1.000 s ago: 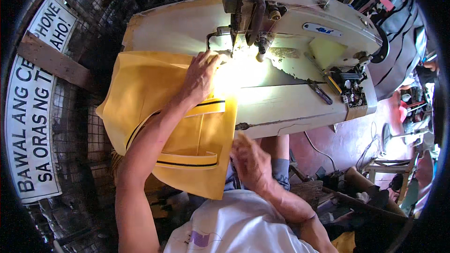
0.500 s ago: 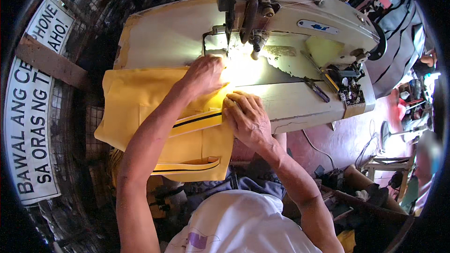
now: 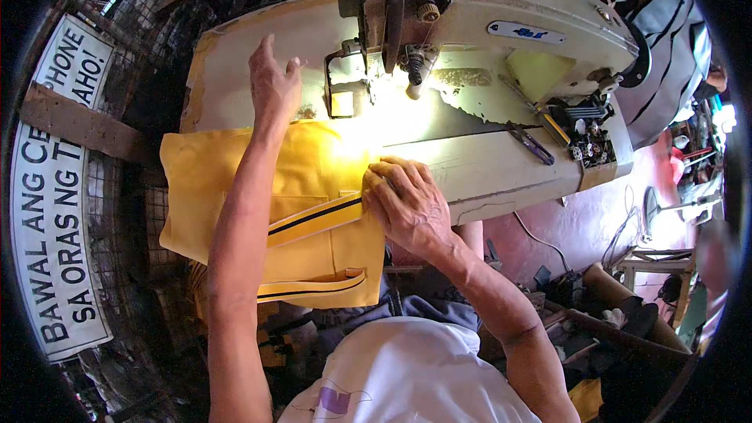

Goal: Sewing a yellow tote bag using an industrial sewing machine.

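While the left hand (image 3: 276, 82) is spread at upper left, the right hand (image 3: 409, 205) at centre likely steadies the yellow cloth (image 3: 313, 180), whether pinching I cannot tell.

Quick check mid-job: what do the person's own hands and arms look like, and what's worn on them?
The left hand and right hand are bare, without gloves. Both forearms are uncovered too; no sleeve or watch shows on them. The white shirt carries a purple mark.
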`<state>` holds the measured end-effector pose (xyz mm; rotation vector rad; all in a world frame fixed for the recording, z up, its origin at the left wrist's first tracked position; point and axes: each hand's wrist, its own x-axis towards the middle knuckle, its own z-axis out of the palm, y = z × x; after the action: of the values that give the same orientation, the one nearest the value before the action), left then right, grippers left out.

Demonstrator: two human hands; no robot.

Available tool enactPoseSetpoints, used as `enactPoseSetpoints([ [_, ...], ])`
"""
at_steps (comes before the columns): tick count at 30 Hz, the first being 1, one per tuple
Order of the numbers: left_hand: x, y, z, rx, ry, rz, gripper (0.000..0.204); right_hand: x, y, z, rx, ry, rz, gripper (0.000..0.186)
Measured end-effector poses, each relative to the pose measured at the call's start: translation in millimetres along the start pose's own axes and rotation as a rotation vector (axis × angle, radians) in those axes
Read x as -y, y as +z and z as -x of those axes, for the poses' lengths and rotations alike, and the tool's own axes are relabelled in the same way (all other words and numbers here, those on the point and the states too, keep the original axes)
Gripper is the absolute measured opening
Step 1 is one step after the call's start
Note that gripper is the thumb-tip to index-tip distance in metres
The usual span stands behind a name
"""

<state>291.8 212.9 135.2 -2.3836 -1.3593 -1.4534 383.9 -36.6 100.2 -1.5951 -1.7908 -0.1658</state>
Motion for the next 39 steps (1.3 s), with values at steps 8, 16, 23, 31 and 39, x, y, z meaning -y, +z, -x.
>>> enactPoseSetpoints([
  [8, -37.6, -41.3, 38.3, 0.727, 0.356, 0.153, 0.022, 1.7, -1.5, -0.4, 0.039, 0.000, 0.012, 0.023],
  [16, -25.9, 12.4, 42.9, 0.820, 0.277, 0.263, 0.024, 2.2, -1.7, -1.1, -0.001, -0.010, 0.013, 0.022],
  [23, 4.9, 23.9, 16.5, 0.531, 0.089, -0.077, 0.012, 1.6, -1.1, -0.2, 0.033, -0.008, 0.020, 0.022],
  [31, -27.7, -45.7, 35.8, 0.771, 0.534, 0.437, 0.018, 0.5, 0.2, 0.9, 0.032, 0.006, 0.000, 0.024],
  [39, -12.2, -26.7, 55.5, 0.690, 0.724, 0.390, 0.021, -18.3, -4.5, -18.1, 0.181, -0.011, -0.023, 0.032],
])
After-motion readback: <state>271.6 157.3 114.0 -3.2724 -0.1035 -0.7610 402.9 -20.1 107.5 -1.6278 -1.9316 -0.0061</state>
